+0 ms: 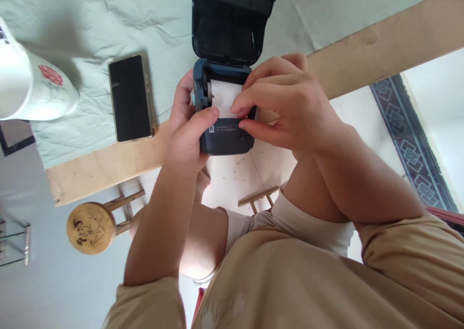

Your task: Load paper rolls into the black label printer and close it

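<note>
A small dark label printer (228, 143) is held at the table's front edge, its black lid (228, 34) swung up and back. White paper (225, 91) lies in its opened compartment. My left hand (188, 126) wraps round the printer's left side, the thumb resting near the paper's lower left edge. From the right, my right hand (282, 102) reaches over the printer. Its fingertips press on the right part of the paper, and its thumb is by the front cover. Whether those fingertips pinch the paper or only press it is hard to see.
On the pale green tablecloth (166, 24), a smartphone (131, 98) lies left of the printer. A white mug (36, 78) with a red pattern is at the far left. The wooden table edge (108, 167) runs in front. Below stands a round wooden stool (91, 227).
</note>
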The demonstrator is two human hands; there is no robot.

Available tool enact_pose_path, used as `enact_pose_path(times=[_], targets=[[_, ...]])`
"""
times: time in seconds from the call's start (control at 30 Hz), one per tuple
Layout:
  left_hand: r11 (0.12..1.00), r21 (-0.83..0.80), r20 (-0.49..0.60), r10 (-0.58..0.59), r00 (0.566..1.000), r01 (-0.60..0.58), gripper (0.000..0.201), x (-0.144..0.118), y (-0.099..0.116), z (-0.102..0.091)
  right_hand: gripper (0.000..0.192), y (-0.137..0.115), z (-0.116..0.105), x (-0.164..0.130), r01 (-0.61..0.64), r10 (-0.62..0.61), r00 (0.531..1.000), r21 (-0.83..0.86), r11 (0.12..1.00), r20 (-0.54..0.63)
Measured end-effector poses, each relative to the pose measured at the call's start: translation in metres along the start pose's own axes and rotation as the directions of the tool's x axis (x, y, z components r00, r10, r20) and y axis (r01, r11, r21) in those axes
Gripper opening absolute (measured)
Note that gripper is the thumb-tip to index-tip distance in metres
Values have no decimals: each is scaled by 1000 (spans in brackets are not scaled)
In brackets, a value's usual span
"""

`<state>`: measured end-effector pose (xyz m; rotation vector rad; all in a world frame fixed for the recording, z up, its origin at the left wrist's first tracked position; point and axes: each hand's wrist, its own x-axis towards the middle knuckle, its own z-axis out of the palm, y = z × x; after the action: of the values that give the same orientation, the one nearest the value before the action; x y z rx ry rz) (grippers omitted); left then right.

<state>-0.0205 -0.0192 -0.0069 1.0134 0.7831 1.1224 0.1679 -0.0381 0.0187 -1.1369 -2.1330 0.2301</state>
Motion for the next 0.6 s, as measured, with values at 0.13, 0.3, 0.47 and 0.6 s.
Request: enact_pose_path(times=[0.13, 0.3, 0.47, 0.6], targets=[[999, -24, 2, -22, 1000, 22, 35, 0, 1, -1, 15, 0, -2, 0, -49, 49, 999, 3, 999, 21], [999, -35, -14, -18, 1000, 17, 40, 0, 2, 0, 16, -4, 1, 0, -30, 24, 996, -74, 997, -84], [999, -40, -45, -27, 999, 25, 37, -1, 7, 7, 23, -7, -1, 0, -51, 40, 979, -52, 997, -201], [999, -50, -19, 3, 1000, -4, 40, 0, 6, 6, 18, -6, -1, -3, 148, -149, 984, -25, 989, -100]])
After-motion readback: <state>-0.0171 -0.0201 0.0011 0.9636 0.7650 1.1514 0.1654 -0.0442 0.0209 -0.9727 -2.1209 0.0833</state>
